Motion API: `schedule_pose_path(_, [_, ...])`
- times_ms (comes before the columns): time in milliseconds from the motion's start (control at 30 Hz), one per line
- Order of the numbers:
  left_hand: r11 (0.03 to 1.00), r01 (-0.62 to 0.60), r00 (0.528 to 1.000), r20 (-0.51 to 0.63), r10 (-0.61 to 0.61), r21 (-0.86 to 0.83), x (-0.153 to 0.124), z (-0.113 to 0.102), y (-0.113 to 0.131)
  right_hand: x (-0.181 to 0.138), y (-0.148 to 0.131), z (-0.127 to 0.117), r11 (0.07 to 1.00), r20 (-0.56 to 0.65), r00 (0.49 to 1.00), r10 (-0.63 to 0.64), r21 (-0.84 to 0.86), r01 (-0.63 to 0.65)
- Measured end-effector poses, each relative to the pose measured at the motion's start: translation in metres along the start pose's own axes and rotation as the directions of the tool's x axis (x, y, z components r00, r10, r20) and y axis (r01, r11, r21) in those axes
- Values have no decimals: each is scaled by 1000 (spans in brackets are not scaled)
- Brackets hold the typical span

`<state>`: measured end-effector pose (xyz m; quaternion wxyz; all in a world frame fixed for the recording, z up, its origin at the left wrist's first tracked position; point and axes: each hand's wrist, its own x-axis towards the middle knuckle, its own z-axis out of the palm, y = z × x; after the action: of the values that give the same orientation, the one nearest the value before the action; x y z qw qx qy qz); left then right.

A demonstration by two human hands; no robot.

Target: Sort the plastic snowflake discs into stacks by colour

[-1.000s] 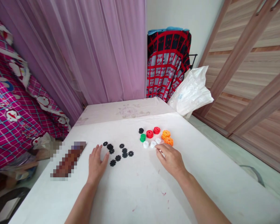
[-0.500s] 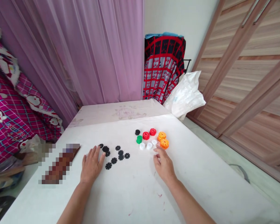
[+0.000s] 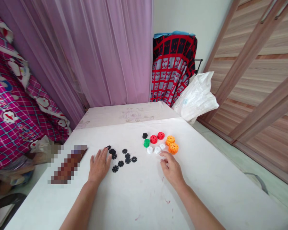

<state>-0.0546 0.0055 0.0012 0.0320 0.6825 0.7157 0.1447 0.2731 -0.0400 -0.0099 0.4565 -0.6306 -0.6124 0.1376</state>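
Note:
My left hand (image 3: 100, 165) lies flat on the white table, palm down and fingers stretched. Its fingertips are beside several loose black notched discs (image 3: 120, 164), some overlapping. My right hand (image 3: 172, 168) rests with loosely curled fingers; a gap shows between thumb and index finger, and I see nothing held. Just beyond its fingertips are white disc stacks (image 3: 157, 150). Behind these sit a green stack (image 3: 146, 143), two red stacks (image 3: 154, 139) and a small black stack (image 3: 145, 135). Orange stacks (image 3: 173, 148) touch each other to the right.
A pixelated reddish-brown object (image 3: 68, 166) lies on the table's left side. A white plastic bag (image 3: 196, 95) leans at the far right corner. Purple curtains (image 3: 115, 54) hang behind the table, and wooden cabinet doors (image 3: 252, 73) stand to the right.
The camera has turned slightly left, so the scene sits a little further right. Both hands keep almost the same place beside the discs, and the discs look unmoved.

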Motion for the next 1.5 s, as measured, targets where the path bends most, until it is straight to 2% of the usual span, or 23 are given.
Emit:
schedule_pose_path(133, [996, -92, 995, 40, 92, -10, 4, -3, 5, -8, -10, 11, 987, 140, 978, -156, -7, 159])
schedule_pose_path(267, [986, -158, 983, 85, 162, -56, -5, -3, 1, -12, -22, 27, 950, 196, 933, -302, -25, 312])
schedule_pose_path(433, [975, -210, 978, -34, 208, -71, -29, 2, -10, -7, -52, 54, 887, 230, 866, -444, -24, 462])
schedule_pose_path(500, [978, -196, 979, -71, 191, -72, -35, 3, -10, -2, -72, 69, 886, 275, 859, -432, -49, 462])
schedule_pose_path(633, [990, -129, 989, -83, 124, -60, -39, 6, -9, 10, -113, 98, 899, 411, 867, -281, -205, 388])
schedule_pose_path(733, [992, -113, 991, -81, 108, -59, -38, 7, -11, 20, -133, 113, 885, 528, 833, -165, -295, 361])
schedule_pose_path(867, [991, -122, 990, -71, 118, -53, -40, 8, -15, 30, -146, 120, 876, 610, 788, -78, -335, 346])
schedule_pose_path(967, [988, -154, 988, -23, 154, -30, -43, 7, -16, 36, -152, 118, 890, 631, 775, -34, -333, 310])
schedule_pose_path(1067, [987, -160, 987, -9, 160, -6, -44, 7, -13, 37, -145, 102, 943, 604, 797, -7, -262, 206])
schedule_pose_path(1200, [995, -99, 995, -8, 99, -2, -39, 7, 1, 30, -105, 64, 996, 512, 857, 59, -87, -17])
schedule_pose_path(1267, [995, -97, 995, -6, 96, -21, -34, 8, 9, 23, -80, 44, 995, 467, 879, 97, -66, -75])
schedule_pose_path(1367, [994, -103, 994, -34, 101, -42, -28, 11, 17, 10, -52, 23, 986, 417, 901, 116, -155, -56])
schedule_pose_path(1500, [994, -104, 994, -22, 103, -24, -20, 13, 20, -3, -51, 13, 944, 356, 934, 43, -321, 79])
